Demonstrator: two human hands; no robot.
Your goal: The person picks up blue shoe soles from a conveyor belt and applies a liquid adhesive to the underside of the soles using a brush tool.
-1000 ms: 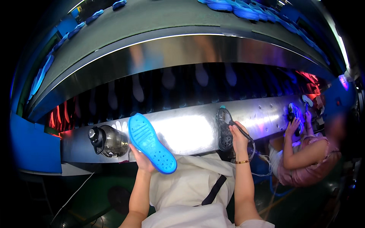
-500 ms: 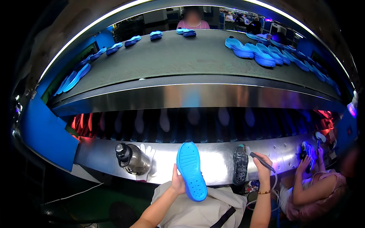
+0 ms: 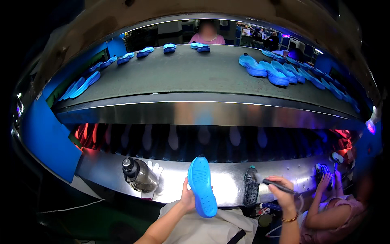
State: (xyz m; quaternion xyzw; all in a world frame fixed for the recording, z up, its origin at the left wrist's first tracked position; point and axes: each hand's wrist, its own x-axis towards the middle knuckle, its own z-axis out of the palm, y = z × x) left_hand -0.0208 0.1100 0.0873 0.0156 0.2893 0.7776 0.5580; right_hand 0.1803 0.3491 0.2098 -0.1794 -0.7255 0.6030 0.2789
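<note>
My left hand (image 3: pixel 188 197) is closed on the edge of a bright blue shoe sole (image 3: pixel 201 185), with some of its fingers hidden behind it. The sole's grooved and holed face is turned toward me, above the metal bench. My right hand (image 3: pixel 284 195) grips a dark brush-like pen (image 3: pixel 280 186) with a pale tip and a hose trailing from its back end. That tip is at the upper right edge of a black, patterned outsole (image 3: pixel 251 189) lying on the bench; whether they touch I cannot tell.
A dark bottle (image 3: pixel 140 175) stands at left beside a white glove (image 3: pixel 156 171). Above the bench (image 3: pixel 227 175), a conveyor belt (image 3: pixel 183 73) carries several blue soles (image 3: pixel 276 75). At right, a co-worker's hands (image 3: pixel 325 183) hold a shoe part. Another person (image 3: pixel 207 34) is beyond the belt.
My right hand has turned the brush-like pen flatter and brought its tip left, near the black outsole. The left hand still holds the blue sole, slightly turned. The whole view has shifted slightly.
</note>
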